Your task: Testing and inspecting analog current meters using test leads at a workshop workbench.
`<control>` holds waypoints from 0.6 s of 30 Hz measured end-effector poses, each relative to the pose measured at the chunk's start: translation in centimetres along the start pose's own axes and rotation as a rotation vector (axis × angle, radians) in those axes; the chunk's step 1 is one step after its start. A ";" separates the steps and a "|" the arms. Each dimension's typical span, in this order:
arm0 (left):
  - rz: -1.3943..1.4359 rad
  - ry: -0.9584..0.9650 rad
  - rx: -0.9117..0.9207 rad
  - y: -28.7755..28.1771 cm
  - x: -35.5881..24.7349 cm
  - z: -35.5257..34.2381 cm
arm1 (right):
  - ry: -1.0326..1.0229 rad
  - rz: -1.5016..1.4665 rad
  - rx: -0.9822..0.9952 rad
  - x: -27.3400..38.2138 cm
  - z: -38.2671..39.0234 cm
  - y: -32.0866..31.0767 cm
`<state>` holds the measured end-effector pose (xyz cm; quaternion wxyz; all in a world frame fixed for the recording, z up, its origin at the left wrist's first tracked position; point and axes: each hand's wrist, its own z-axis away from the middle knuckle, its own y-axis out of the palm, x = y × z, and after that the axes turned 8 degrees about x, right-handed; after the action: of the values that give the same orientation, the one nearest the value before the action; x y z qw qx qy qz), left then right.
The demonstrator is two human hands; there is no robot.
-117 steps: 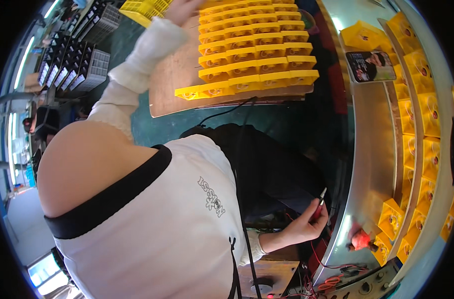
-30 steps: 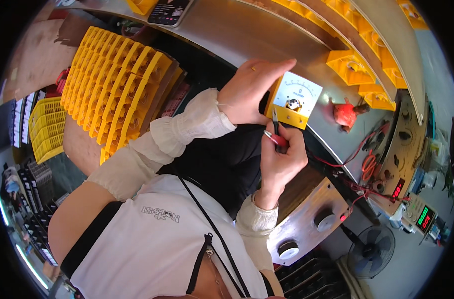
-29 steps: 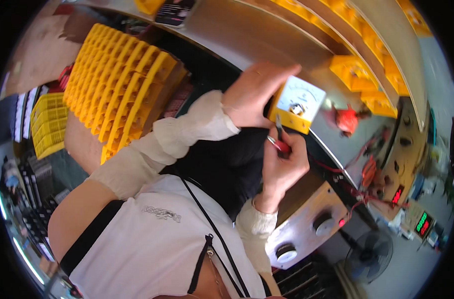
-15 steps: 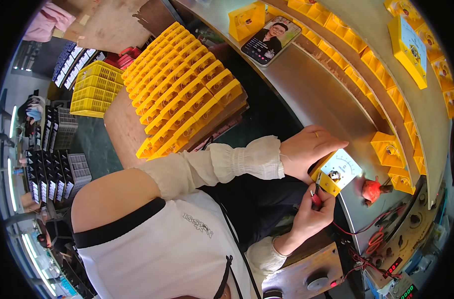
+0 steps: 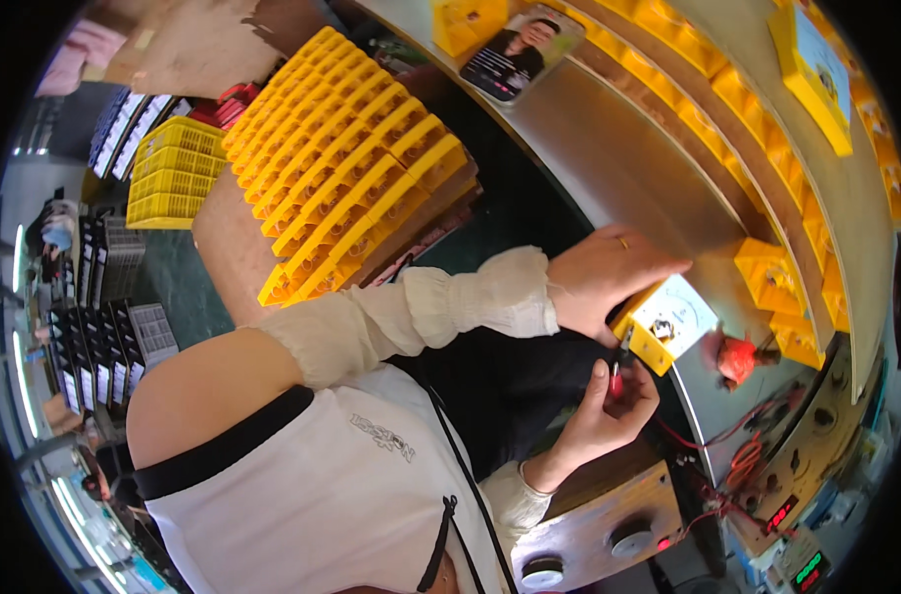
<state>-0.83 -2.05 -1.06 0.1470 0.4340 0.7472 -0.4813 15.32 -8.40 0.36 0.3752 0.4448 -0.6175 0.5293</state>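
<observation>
Yellow plastic casing, white dial: the meter (image 5: 672, 324) sits just beyond the fingertips of the right hand (image 5: 614, 421), up and to the right of them in my head view. I log it as tilted, dial uppermost, with the yellow lower band turned toward those fingers; the face looks near square, so I cannot fix a long axis. The left hand (image 5: 604, 282) is the nearer, in contact: its thumb lies stretched out along the upper left edge, well spread from the other fingers, which curl behind the casing, mostly hidden from me; I judge the meter is gripped there. The right fingers are narrow, pinched on a red-handled probe (image 5: 616, 381); its dark tip points up at the band's left corner. Whether tip and casing touch, I cannot tell. To the right of the right fingers, beyond the meter, a red figure (image 5: 736, 360) stands on the metal bench (image 5: 658, 163). Up and left of the left fingers, well apart, I note rows of yellow housings (image 5: 381, 186).
</observation>
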 end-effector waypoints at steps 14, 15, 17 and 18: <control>-0.024 -0.026 0.113 -0.1 0.1 -0.2 | -0.173 0.261 0.011 -0.5 -2.6 -4.3; -0.020 -0.023 0.107 -0.1 0.0 -0.2 | -0.105 0.240 -0.017 -0.5 -2.5 -3.9; -0.022 -0.024 0.100 0.0 0.0 -0.2 | -0.001 0.236 -0.061 -0.5 -2.4 -3.7; -0.018 -0.029 0.103 0.0 0.0 -0.2 | -0.023 0.238 -0.057 -0.6 -2.2 -3.6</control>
<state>-0.77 -1.90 -0.93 0.1309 0.4273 0.7233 -0.5264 18.87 -6.25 1.34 0.3150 0.3639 -0.6849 0.5470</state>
